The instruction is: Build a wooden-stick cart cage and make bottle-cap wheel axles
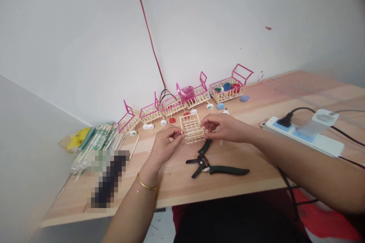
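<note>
Between my two hands is a small basket frame point(192, 127) of pale wooden sticks, slightly tilted, its slatted bottom showing. The fingers of my left hand point(167, 144) close at its left edge; a tiny red and white spot shows at the fingertips, too small to name. My right hand point(221, 127) pinches the frame's right side with thumb and bent fingers. Just below, a pair of dark-handled wire strippers point(202, 162) lies with its jaws apart, one handle reaching toward the frame.
Along the wall stand several stick carts with pink rims; one point(226, 90) holds coloured bottle caps. A pink-stained cup point(187, 93) is among them. Bundled sticks in bags point(99, 140) and a blurred dark object point(110, 180) lie left. A power strip point(305, 136) with plugs is right.
</note>
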The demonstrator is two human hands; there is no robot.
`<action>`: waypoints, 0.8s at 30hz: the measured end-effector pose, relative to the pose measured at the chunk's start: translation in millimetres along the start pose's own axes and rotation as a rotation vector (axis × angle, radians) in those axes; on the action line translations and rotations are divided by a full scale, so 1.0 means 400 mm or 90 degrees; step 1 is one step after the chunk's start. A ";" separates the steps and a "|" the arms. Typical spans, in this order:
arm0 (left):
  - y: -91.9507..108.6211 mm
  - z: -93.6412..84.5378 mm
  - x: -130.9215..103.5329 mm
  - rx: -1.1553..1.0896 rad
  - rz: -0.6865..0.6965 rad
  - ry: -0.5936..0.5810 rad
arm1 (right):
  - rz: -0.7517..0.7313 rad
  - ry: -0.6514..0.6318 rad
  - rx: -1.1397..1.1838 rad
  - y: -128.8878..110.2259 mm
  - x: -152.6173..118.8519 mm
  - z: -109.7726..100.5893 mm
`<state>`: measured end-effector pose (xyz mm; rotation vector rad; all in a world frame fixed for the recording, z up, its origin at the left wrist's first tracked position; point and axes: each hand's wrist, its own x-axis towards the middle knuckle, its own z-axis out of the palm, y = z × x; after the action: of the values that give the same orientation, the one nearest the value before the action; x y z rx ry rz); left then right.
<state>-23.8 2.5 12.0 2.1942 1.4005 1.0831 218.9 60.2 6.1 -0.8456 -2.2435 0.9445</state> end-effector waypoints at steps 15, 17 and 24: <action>0.001 0.001 0.001 -0.006 -0.012 -0.002 | -0.099 0.054 -0.039 -0.027 -0.001 -0.005; 0.001 0.001 0.001 -0.009 -0.012 -0.003 | -0.095 0.055 -0.044 -0.028 -0.001 -0.006; 0.000 0.002 0.000 -0.007 -0.012 -0.002 | -0.095 0.057 -0.056 -0.022 -0.002 -0.005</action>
<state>-23.3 2.5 11.6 2.1693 1.4073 1.0773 217.8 55.8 13.8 -0.7329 -2.2489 0.7297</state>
